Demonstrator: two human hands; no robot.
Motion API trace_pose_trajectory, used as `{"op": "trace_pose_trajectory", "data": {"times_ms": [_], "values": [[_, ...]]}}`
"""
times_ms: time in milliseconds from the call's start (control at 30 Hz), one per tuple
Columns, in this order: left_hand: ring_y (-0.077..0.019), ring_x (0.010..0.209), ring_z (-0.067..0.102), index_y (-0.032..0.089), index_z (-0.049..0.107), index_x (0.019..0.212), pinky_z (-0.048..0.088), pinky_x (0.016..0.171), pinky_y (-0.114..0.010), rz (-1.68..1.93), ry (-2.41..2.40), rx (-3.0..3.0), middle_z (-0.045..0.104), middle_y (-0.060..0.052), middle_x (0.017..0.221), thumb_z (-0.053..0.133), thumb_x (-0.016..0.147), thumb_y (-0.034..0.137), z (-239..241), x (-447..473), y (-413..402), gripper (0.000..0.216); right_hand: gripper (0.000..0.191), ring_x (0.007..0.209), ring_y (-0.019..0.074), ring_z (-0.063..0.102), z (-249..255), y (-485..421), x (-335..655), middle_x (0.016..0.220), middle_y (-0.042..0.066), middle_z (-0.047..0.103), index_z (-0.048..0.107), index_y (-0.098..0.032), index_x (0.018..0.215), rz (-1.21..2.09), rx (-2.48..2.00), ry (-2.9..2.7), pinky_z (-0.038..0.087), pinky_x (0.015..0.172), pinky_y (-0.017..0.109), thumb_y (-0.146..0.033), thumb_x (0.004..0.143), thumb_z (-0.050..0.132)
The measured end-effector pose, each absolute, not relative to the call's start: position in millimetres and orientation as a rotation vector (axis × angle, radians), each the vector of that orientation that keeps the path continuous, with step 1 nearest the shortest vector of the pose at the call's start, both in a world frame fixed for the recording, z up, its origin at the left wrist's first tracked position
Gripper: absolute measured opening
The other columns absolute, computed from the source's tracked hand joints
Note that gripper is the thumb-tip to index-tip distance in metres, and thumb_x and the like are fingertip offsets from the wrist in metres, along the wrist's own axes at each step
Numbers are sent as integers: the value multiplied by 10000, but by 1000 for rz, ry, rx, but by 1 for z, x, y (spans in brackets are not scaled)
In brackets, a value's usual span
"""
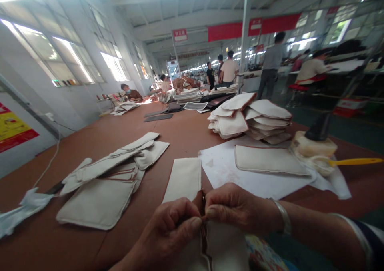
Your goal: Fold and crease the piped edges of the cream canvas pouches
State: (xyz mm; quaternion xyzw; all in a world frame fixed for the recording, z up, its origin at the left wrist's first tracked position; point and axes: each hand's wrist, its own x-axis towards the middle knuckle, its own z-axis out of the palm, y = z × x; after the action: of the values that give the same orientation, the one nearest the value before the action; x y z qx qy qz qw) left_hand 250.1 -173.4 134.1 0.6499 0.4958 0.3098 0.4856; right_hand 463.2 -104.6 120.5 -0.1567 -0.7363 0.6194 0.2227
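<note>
Both hands meet at the front of the table over a cream fabric panel with brown edging [223, 245]. My left hand [171, 229] pinches the brown edge between thumb and forefinger. Right beside it, my right hand [243, 209], with a silvery bracelet at the wrist, pinches the same edge, and the thumbs nearly touch. Below the fingers a dark brown seam runs down between two cream layers. Just beyond the hands a flat cream panel [185, 179] lies on the brown table [105, 129]; whether it joins the held one I cannot tell.
To the left lies a loose pile of cream panels [99, 199]. A taller stack [231, 121] stands behind white paper [220, 171], which bears another panel [270, 160]. At the right are a tub [313, 145] and a yellow-handled brush [357, 161]. Several people work farther back.
</note>
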Motion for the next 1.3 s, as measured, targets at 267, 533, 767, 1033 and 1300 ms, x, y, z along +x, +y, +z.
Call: {"op": "trace_pose_trajectory", "data": {"times_ms": [267,533,767,1033,1300], "values": [[-96,596,383,150,543,717,320,548,-199,838,1113,1538,487,17,659,644,855,511,138,258,-173,400,498,620,84,363,116,-103,464,724,-12,458,561,-120,790,1903,-402,-1921,300,545,204,-605,906,550],[-81,565,329,137,568,717,259,515,-194,661,1061,1360,453,38,637,723,758,591,141,241,-163,482,461,627,86,392,125,-90,463,688,-17,469,545,-114,740,1633,-326,-2149,326,549,196,-542,911,575],[-115,628,382,107,696,844,288,572,-216,395,1064,1264,500,6,687,753,751,529,155,201,-165,436,431,592,80,376,123,-75,482,668,-26,444,552,-119,741,1639,-323,-2176,283,514,196,-505,929,573],[-99,622,344,131,624,737,260,536,-200,464,1231,1757,417,48,658,606,890,385,178,235,-159,296,457,857,166,554,147,-62,448,960,51,631,672,-128,1089,1252,-285,-2558,437,762,241,-538,913,577],[-126,617,465,131,717,837,376,569,-202,176,1108,1525,567,20,670,761,665,650,153,176,-138,549,449,673,114,481,119,-53,448,717,2,556,664,-93,748,1346,-204,-2429,395,601,220,-534,799,728]]}}
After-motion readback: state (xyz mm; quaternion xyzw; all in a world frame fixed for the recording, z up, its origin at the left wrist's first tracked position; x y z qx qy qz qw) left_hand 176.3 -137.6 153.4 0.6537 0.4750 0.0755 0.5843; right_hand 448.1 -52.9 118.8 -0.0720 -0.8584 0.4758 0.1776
